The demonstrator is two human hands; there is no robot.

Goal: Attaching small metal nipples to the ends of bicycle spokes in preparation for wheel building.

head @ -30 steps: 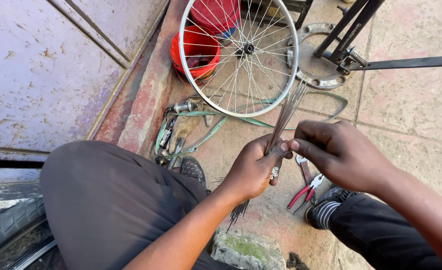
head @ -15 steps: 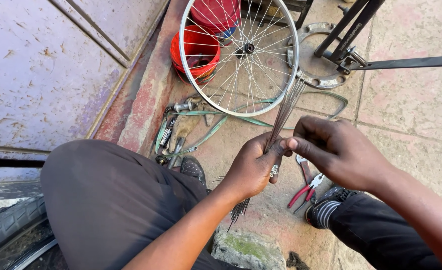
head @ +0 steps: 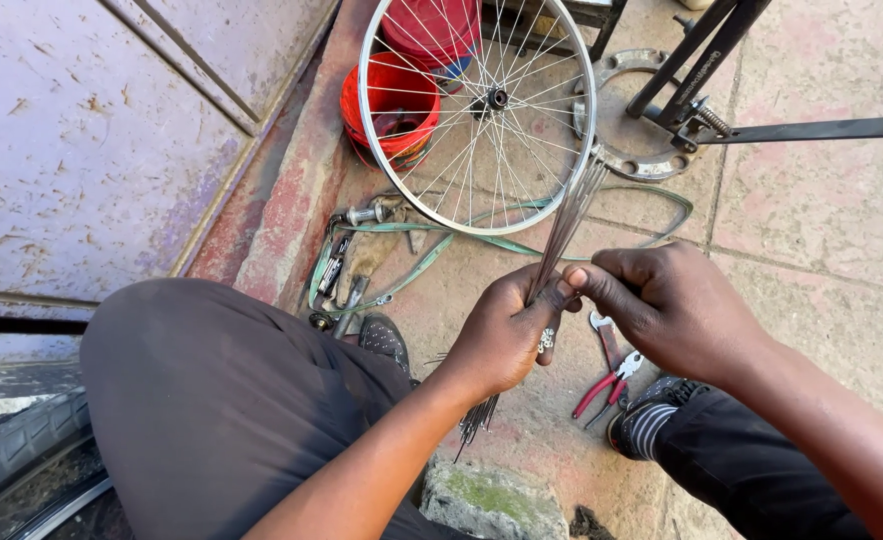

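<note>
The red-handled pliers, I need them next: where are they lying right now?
The red-handled pliers lie on the paved ground in the head view, just below the right hand, beside the striped sock and shoe.

Dark grey trousers (head: 211, 400), striped sock (head: 646, 428)

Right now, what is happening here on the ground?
A seated person grips a bundle of thin metal spokes in the left hand, while the right hand pinches one spoke at the top of the fist. A spoked bicycle wheel stands just ahead, and red-handled pliers lie on the pavement below the hands.
</note>
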